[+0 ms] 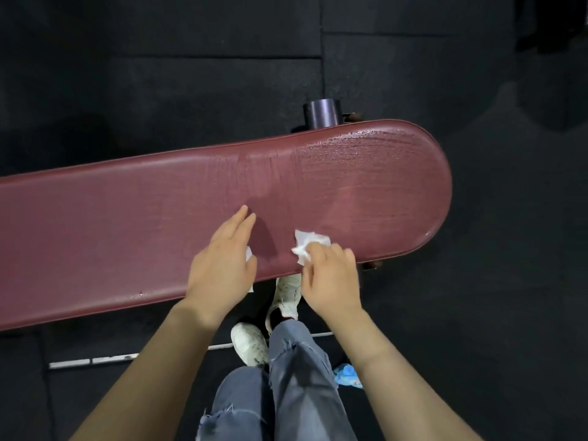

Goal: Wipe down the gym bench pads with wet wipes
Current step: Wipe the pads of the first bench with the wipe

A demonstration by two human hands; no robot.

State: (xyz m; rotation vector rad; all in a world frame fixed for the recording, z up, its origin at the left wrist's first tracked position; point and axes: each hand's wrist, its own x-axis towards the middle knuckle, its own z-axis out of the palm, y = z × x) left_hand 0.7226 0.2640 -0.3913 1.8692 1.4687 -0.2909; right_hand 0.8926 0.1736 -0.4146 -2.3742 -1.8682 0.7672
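Dark rubber floor tiles (159,74) fill the head view, and a long maroon bench pad (159,224) runs across them, its rounded end lying beyond and to the right of the right hand. Both hands sit over the pad's near edge, close together but apart.

The right hand (331,278) has its fingers curled round a crumpled white wet wipe (307,246), which sticks out past the fingertips on the side toward the left hand and rests on the pad. The left hand (222,265) lies with straight fingers pointing away across the pad; a scrap of white wipe (249,254) peeks out from under its palm on the thumb side, and whether it is gripped I cannot tell.

Beyond the right hand toward the rounded end, the pad shows a glossy, streaked sheen with fine beaded lines; left of the left hand it looks duller.

Below the hands are white sneakers (249,343), ripped grey jeans (296,393) and a blue crumpled packet (348,375) on the floor. A dark cylinder (321,113) stands behind the pad.
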